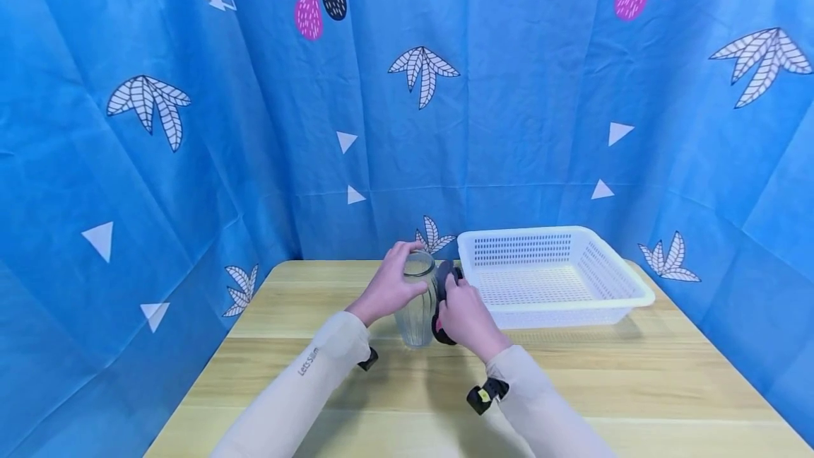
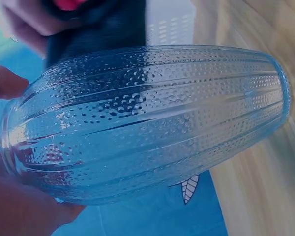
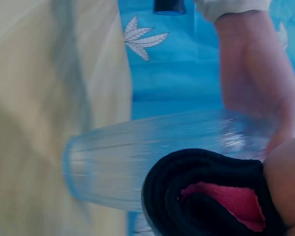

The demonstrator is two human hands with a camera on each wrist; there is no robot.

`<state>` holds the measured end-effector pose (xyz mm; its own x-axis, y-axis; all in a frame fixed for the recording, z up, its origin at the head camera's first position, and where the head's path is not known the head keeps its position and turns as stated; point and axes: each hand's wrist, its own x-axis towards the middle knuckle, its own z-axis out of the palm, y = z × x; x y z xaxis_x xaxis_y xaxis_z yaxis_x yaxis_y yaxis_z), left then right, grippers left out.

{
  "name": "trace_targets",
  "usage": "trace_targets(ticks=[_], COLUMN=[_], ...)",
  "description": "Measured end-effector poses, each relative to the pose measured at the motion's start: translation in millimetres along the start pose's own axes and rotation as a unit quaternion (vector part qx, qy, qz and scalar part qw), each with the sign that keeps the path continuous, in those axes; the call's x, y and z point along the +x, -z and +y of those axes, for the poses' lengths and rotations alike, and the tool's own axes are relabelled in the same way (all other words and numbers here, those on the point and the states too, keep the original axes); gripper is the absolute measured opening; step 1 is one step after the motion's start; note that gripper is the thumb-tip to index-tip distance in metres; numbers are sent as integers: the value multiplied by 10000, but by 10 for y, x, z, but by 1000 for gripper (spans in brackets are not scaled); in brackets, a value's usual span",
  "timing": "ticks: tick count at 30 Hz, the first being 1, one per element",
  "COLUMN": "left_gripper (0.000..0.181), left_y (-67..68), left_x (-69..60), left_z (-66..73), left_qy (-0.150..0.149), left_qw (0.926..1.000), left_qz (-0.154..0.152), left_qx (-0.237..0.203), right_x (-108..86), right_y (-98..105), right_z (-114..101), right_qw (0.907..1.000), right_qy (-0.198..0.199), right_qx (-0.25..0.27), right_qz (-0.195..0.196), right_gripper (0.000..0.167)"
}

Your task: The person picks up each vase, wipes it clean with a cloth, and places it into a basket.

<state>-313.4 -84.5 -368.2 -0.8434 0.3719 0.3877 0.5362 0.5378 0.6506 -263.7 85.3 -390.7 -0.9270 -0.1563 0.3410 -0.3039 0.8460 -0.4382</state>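
A clear ribbed glass vase (image 1: pixel 416 316) with a dotted texture stands roughly upright over the table. My left hand (image 1: pixel 396 281) grips it near the rim, thumb and fingers on opposite sides, as the left wrist view of the vase (image 2: pixel 152 123) also shows. On the vase's right side, my right hand (image 1: pixel 467 313) holds a folded black cloth (image 3: pixel 160 182) with a pink inner face (image 3: pixel 231 199). In the head view the black cloth (image 1: pixel 445 276) is right beside the glass; whether they touch I cannot tell. Whether the vase's base touches the table is also unclear.
A white perforated plastic basket (image 1: pixel 559 306) sits at the back right of the wooden table (image 1: pixel 286 359), just beyond my right hand. Blue patterned curtain (image 1: pixel 407 147) hangs behind the table and along both sides.
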Motion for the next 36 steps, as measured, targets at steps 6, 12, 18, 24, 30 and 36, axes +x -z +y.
trace_targets(ticks=[6,12,18,24,30,36], left_gripper=[71,73,74,71,68,65], left_y=[-15,-80,-66,2,20,18], left_x=[-9,-18,-30,13,33,16], left_z=[-56,-61,-45,0,-1,-44], left_qy=[-15,110,181,40,-78,-141], left_qw=[9999,9990,9965,9981,9999,9999], left_qz=[117,81,206,139,-60,-7], left_qx=[-16,414,784,607,114,-83], right_x=[-30,-161,-231,-165,-52,0], right_y=[-402,-568,-294,90,160,-45], right_z=[222,353,225,0,-39,67], right_qw=[9945,9931,9921,9982,9975,9989], right_qy=[-444,-296,-500,-31,142,-96], right_qx=[425,448,856,544,362,432], right_qz=[-848,-1045,-763,241,593,153], right_gripper=[48,47,52,55,53,54])
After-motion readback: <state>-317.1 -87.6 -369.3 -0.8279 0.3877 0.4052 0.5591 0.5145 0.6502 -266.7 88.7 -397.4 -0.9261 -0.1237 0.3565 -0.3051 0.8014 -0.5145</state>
